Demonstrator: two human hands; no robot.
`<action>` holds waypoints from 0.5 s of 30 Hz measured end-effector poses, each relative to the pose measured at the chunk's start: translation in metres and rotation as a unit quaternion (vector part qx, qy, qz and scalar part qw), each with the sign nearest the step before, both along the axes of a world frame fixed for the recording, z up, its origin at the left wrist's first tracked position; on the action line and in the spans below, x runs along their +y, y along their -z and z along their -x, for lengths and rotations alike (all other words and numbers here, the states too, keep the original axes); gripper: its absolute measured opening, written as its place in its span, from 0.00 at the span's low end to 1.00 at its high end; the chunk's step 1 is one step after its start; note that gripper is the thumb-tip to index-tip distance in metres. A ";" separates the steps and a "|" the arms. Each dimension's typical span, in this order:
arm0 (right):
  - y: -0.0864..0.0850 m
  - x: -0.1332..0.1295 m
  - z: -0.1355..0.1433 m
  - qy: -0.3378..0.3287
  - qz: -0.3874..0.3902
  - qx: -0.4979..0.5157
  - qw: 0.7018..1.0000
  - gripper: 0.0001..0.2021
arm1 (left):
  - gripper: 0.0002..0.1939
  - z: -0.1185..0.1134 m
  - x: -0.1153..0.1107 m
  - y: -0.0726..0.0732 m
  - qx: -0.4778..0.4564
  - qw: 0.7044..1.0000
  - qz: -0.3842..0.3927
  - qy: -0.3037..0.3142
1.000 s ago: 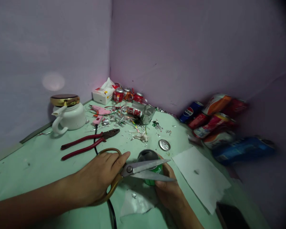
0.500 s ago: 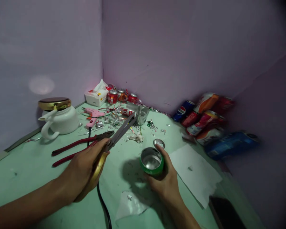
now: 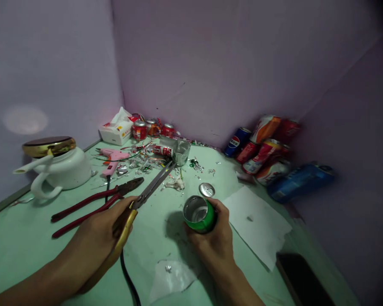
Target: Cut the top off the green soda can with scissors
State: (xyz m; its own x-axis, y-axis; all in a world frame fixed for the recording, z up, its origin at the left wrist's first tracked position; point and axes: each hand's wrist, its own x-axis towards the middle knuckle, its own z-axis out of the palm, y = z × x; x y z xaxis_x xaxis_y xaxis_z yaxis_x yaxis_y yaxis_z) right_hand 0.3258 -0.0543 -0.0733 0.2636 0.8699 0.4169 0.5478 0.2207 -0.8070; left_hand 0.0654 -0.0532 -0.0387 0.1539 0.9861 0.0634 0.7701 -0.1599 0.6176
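My left hand (image 3: 97, 238) is closed around the gold handles of a pair of scissors (image 3: 155, 183). Their grey blades lie nearly together and point away from me. In my right hand (image 3: 215, 242) is a green can (image 3: 207, 219) with its top cut off, so the bare metal inside shows. The can leans, its open mouth turned up and to the left. Just beyond it lies a round can lid (image 3: 207, 189) on the table. Red-handled pliers (image 3: 92, 206) rest beside my left hand, jaws pointing to the back right.
A white teapot (image 3: 70, 170) stands at left. Behind are a pink glue gun (image 3: 113, 159), a tissue box (image 3: 116, 129), small cut cans (image 3: 139, 129) and metal scraps. Stacked drink cans (image 3: 263, 146), white paper (image 3: 261, 225) and a dark phone-like object (image 3: 303, 280) are at right.
The view has swung to the right, so the table's things sit further left. The can's mouth has tilted more to the left. Both hands keep their holds.
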 end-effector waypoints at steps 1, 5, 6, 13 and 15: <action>0.001 0.000 -0.001 -0.005 -0.001 -0.002 1.000 0.29 | 0.21 0.000 0.001 -0.002 0.009 1.000 0.019 0.003; 0.001 0.001 -0.001 -0.005 0.001 0.019 1.000 0.29 | 0.15 -0.005 0.005 -0.008 0.050 0.997 0.066 0.004; 0.001 0.001 0.000 -0.005 0.001 0.023 1.000 0.29 | 0.14 -0.006 0.005 -0.009 0.066 0.995 0.075 0.008; -0.004 -0.001 0.004 -0.021 0.016 0.112 0.993 0.37 | 0.15 -0.009 0.005 -0.012 0.090 0.992 0.084 0.022; -0.006 -0.001 0.004 -0.051 0.030 0.156 0.986 0.40 | 0.16 -0.008 0.005 -0.010 0.085 0.993 0.081 0.021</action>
State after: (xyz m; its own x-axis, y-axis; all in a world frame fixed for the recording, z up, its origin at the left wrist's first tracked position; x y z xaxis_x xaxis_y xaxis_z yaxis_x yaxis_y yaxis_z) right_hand 0.3214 -0.0554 -0.0670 0.2813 0.9188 0.2770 0.2476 0.2093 -0.9460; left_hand 0.0732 -0.0480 -0.0287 0.1902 0.9736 -0.1263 0.8606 -0.1034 0.4987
